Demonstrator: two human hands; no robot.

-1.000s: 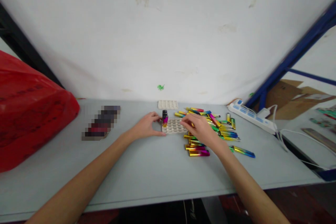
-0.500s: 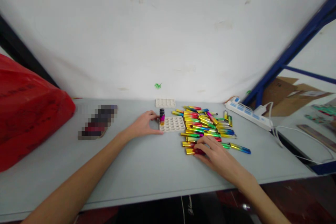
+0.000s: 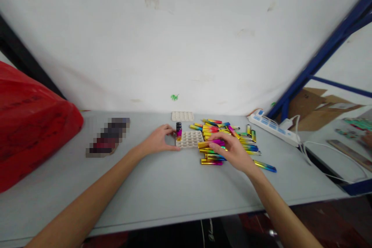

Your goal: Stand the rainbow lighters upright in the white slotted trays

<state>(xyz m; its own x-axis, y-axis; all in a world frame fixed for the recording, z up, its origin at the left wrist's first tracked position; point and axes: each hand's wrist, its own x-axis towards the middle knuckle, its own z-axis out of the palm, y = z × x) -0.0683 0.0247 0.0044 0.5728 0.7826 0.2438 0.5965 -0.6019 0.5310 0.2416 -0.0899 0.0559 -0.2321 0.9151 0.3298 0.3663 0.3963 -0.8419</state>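
My left hand [image 3: 157,140] curves around the left end of a white tray [image 3: 193,139] with rows of round holes. Its thumb touches the front corner, and its fingers rest by a few shiny lighters [image 3: 179,133] with black tops, standing upright along the tray's left side. Between the thumb and fingers of my right hand [image 3: 229,149] is a gold and purple lighter [image 3: 210,143], held roughly level just right of the tray. Below and behind that hand lies a loose pile of metallic lighters [image 3: 212,128] in gold, red, green and blue; the hand hides part of it.
A second white tray [image 3: 182,116] lies near the wall. On the far left is a red plastic bag [image 3: 37,124], with a blurred-out object [image 3: 109,137] beside it. A white power strip [image 3: 274,129] with cables lies right, near a blue frame [image 3: 312,68] and cardboard [image 3: 310,106].
My right hand has risen from the front of the pile and moved up and left, with a lighter in its fingers. My left hand stays at the tray.
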